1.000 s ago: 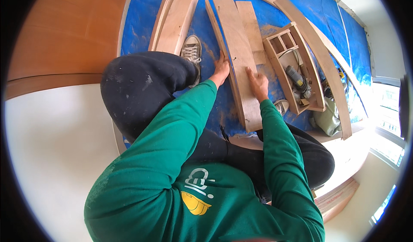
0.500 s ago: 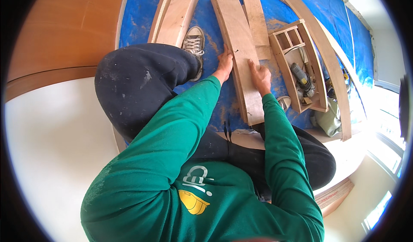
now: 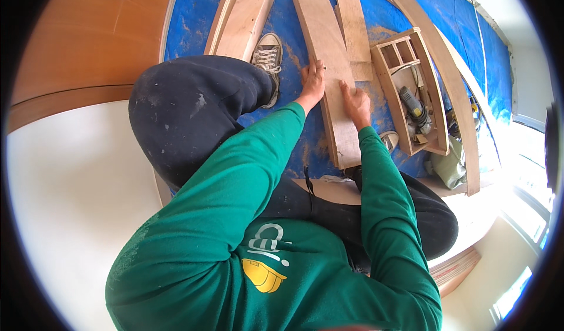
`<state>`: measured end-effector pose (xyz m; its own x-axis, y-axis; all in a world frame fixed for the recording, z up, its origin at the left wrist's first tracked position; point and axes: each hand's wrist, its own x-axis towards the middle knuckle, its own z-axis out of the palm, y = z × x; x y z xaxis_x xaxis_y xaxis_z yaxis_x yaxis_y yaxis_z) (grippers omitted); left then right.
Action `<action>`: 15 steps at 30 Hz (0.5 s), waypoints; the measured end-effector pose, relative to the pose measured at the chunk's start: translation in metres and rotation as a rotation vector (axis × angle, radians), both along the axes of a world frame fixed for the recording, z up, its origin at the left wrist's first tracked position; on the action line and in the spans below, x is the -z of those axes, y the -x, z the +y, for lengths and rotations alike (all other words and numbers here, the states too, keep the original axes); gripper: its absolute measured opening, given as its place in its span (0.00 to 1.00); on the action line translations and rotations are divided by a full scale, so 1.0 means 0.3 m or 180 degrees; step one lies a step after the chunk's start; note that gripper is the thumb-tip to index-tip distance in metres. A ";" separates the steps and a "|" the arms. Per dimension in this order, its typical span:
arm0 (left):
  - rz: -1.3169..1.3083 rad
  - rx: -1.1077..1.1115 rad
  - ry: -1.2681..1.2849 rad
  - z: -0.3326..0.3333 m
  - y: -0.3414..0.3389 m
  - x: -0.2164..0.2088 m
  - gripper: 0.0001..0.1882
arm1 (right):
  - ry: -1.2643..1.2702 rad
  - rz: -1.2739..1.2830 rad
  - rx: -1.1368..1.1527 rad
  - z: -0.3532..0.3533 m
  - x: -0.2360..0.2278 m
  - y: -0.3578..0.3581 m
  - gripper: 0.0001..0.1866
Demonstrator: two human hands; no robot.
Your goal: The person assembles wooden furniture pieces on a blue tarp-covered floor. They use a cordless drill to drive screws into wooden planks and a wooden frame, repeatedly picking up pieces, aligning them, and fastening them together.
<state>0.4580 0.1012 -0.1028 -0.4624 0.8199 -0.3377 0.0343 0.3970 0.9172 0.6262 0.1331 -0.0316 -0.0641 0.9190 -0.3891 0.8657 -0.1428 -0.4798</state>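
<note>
A long board (image 3: 333, 43) of pale reddish wood, apparently stacked on another piece, lies lengthwise before me. A dark nail or screw stands up at its far end, and another shows beside my left fingertips. My left hand (image 3: 312, 85) is at the board's left edge, its bent fingers reaching onto the top face. On the opposite edge, my right hand (image 3: 356, 105) grips the board, thumb on top and the other fingers hidden at its side. Whether the left fingers also pinch the small fastener is hard to make out.
An open wooden tool tray (image 3: 395, 116) holding a grey power tool (image 3: 413, 104) stands to the right. Beyond it lies a long curved strip (image 3: 449, 72). A shorter board (image 3: 353, 31) and more boards (image 3: 249, 22) rest on the blue sheet (image 3: 294, 22). A green bag (image 3: 451, 167) sits near the tray.
My left hand has shifted from the board's side edge up onto its top face, close to the middle fastener. My right hand keeps nearly the same place on the board.
</note>
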 end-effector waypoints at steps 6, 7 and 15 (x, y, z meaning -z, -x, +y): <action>0.0583 -0.0171 -0.0439 0.011 -0.001 -0.036 0.36 | -0.0130 0.0240 -0.0023 -0.012 -0.002 -0.020 0.53; 0.0740 -0.0195 -0.0428 0.012 -0.002 -0.038 0.35 | -0.0265 0.0321 -0.0057 -0.018 -0.006 -0.027 0.51; 0.0903 -0.0140 -0.0378 0.021 0.016 0.002 0.35 | 0.1264 0.0686 -0.0077 -0.116 -0.101 -0.273 0.41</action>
<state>0.4532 0.1074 -0.1035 -0.5603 0.8230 -0.0931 0.2809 0.2945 0.9135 0.7081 0.0983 -0.0014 -0.2018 0.6984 -0.6866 0.7574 -0.3332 -0.5615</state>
